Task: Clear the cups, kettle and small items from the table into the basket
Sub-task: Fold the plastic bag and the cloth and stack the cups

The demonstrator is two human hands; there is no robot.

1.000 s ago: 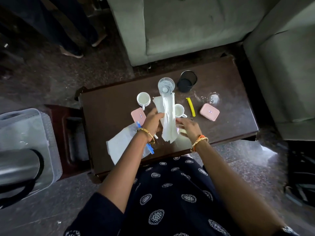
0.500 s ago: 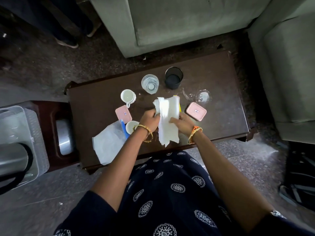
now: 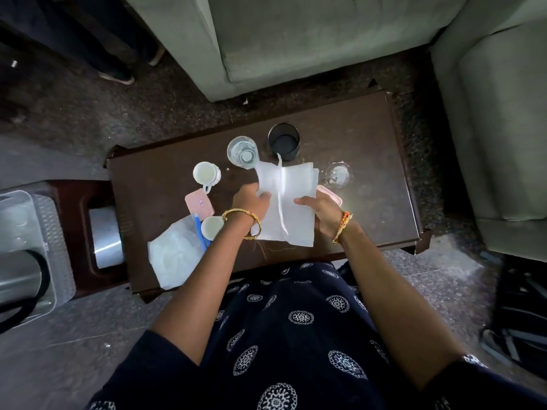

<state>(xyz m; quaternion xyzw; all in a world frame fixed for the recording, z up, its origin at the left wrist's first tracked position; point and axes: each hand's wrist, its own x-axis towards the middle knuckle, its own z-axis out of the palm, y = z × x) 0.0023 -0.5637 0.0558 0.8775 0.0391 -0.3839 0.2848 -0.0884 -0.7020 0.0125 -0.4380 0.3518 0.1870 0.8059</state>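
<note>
Mid-frame, her left hand (image 3: 251,199) and right hand (image 3: 321,211) each pinch an edge of the white folded paper napkin (image 3: 284,202), seemingly tidying it; white ceramic cups (image 3: 206,174) wait on the dark brown table (image 3: 370,202), the clear plastic basket (image 3: 32,232) at far left

The white paper napkin (image 3: 285,202), a narrow hanging strip a second ago, is now spread wide and flat between the left hand (image 3: 251,199) and the right hand (image 3: 321,211), which have moved apart and now cover most of the right pink box (image 3: 333,194).
</note>
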